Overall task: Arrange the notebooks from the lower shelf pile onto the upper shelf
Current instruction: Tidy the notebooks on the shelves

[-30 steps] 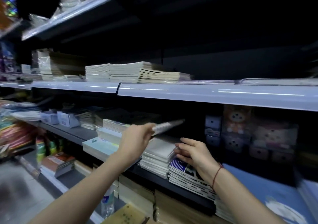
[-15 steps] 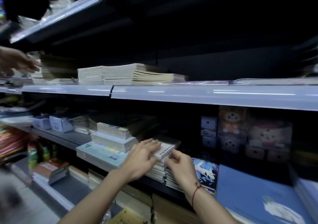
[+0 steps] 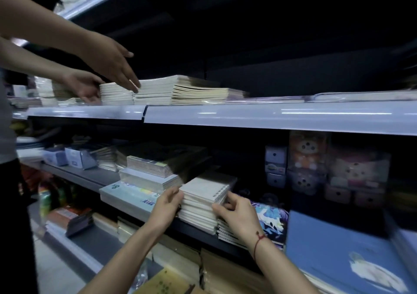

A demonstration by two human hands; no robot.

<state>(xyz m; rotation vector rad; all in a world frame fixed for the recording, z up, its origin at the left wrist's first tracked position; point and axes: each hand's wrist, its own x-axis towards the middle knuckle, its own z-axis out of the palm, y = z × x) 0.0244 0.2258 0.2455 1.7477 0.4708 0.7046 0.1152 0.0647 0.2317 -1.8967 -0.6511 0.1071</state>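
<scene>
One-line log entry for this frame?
phase: grasping | left hand: gripping notebook pile left side | right hand: gripping right side | pile: on lower shelf | upper shelf: second person's hands at stacks

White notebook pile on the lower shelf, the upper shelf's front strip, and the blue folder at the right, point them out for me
white notebook pile [image 3: 204, 191], head view, top cover.
upper shelf front strip [image 3: 270, 116], head view, middle of the pale edge.
blue folder [image 3: 327, 244], head view, bare cover.

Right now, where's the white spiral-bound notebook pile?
In the head view, the white spiral-bound notebook pile sits on the lower shelf, centre frame, gripped between the left hand and right hand, left of the blue-patterned notebooks.
</scene>
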